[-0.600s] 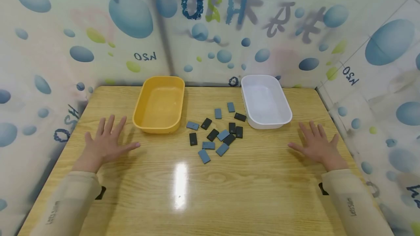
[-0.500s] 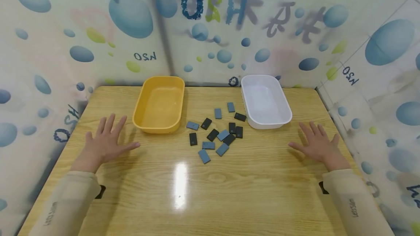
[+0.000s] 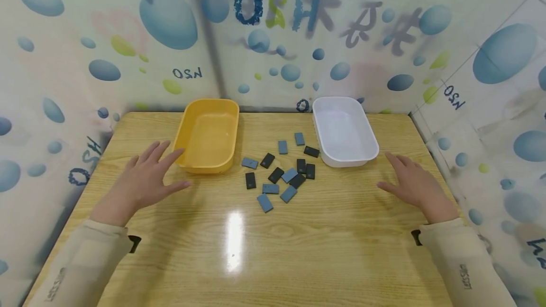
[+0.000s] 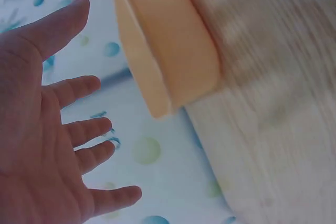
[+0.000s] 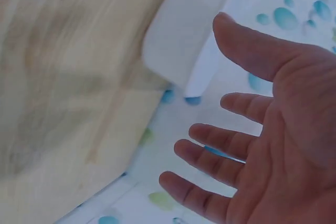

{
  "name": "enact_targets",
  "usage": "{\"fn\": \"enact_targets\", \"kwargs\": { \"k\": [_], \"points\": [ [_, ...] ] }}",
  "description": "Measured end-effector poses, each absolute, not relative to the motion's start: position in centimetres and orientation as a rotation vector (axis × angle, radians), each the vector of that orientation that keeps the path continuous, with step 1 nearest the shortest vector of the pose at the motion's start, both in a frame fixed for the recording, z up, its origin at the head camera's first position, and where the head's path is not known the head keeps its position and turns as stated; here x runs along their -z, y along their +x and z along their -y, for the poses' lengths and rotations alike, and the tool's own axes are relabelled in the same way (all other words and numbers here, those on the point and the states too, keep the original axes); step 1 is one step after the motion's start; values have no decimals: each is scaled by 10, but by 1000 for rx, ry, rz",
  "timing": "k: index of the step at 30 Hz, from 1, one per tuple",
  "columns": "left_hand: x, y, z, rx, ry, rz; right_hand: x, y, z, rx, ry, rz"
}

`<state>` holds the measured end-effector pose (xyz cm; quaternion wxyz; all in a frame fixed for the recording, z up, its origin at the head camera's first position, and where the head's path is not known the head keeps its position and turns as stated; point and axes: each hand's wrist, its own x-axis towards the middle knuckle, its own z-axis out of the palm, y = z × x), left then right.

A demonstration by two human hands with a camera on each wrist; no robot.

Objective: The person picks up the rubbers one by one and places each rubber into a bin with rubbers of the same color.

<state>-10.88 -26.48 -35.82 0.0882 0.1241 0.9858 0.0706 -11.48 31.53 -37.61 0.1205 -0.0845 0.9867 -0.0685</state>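
My left hand (image 3: 142, 184) is raised over the table's left side, fingers spread and nothing in them. Its index fingertip overlaps the near left edge of the yellow bin (image 3: 207, 136) in the head view, while the left wrist view shows a gap between them. On the other side my right hand (image 3: 415, 185) hovers near the white bin (image 3: 346, 131), its fingers extended and holding nothing. Between the bins lie several small flat rectangular tiles, some black, such as a black tile (image 3: 250, 180), and some blue-grey, such as a blue-grey tile (image 3: 265, 203). A few touch or overlap.
The wooden table (image 3: 298, 259) meets a patterned wall covering (image 3: 264, 51) behind the bins and on both sides. A bright light reflection (image 3: 234, 240) shows on the tabletop. Both bins stand near the back edge.
Both hands have turned so their thumb sides face up more, with fingers drawn closer together. The left hand has moved slightly inward toward the yellow bin. The tiles and bins stay put.
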Motion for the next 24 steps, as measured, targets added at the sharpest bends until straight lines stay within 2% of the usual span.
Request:
{"fn": "enact_targets", "kwargs": {
  "k": [9,24],
  "points": [
    [342,-103,225,-224,607,-2955,360,-114,-286,222,-374,-2962],
    [350,-101,179,-218,897,-2914,363,-116,-236,219,-686,-3008]
  ]
}}
